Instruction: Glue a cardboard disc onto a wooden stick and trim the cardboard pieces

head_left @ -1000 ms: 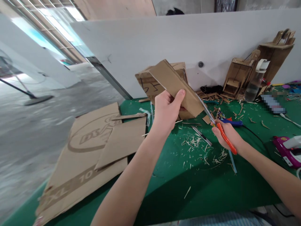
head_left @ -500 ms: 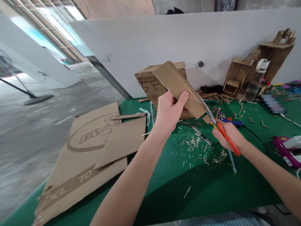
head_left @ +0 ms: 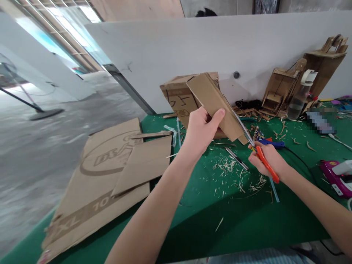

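My left hand (head_left: 202,126) grips a folded piece of cardboard (head_left: 213,101), thumb on its near face, raised above the table. In my right hand (head_left: 265,159) is a pair of scissors with orange handles (head_left: 266,164). Their blades lie along the cardboard's right edge; whether they are parted is hard to make out. A cardboard box (head_left: 178,97) with black marker writing stands behind the held piece. Below the hands lie a utility knife (head_left: 237,159) and scattered shavings (head_left: 227,165). A blue-handled tool with a cord (head_left: 271,143) rests just beyond my right hand.
Large flat cardboard sheets (head_left: 96,183) cover the table's left side. Toward the back right stand cardboard structures (head_left: 280,88), a water bottle (head_left: 301,95) and a phone (head_left: 320,121). A magenta device (head_left: 334,179) sits at the right edge. A white partition (head_left: 137,58) runs behind the green table (head_left: 200,223).
The cardboard in my left hand has shifted slightly right and down against the scissors. A narrow strip now shows apart at its lower right end. The view has moved a little.
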A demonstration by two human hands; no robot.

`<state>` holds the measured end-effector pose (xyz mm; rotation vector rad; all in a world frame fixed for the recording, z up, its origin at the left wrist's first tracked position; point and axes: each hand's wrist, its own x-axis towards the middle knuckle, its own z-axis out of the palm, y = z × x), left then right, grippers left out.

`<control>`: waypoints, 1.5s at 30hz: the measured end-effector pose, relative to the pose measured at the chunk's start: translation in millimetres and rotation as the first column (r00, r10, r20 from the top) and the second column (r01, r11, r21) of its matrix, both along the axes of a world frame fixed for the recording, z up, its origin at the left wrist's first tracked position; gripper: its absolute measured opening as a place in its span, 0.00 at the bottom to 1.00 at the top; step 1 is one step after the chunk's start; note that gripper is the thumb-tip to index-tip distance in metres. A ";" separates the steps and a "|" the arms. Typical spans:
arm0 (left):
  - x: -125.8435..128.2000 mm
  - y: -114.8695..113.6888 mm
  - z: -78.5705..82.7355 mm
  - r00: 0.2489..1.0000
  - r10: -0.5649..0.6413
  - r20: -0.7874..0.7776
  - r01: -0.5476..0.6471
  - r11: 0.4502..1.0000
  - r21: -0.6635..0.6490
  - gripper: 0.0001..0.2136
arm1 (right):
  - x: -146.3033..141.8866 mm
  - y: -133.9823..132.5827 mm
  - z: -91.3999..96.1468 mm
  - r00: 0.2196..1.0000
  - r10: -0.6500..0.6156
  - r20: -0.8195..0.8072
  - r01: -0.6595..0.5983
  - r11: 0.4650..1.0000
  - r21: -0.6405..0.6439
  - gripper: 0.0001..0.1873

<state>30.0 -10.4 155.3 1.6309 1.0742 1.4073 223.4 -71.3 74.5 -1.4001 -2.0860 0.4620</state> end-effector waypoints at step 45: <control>18.0 -3.6 -24.2 0.985 -0.048 -0.164 0.050 0.999 0.007 0.10 | -5.7 4.6 -6.4 0.983 -0.179 0.038 0.180 0.983 -0.025 0.21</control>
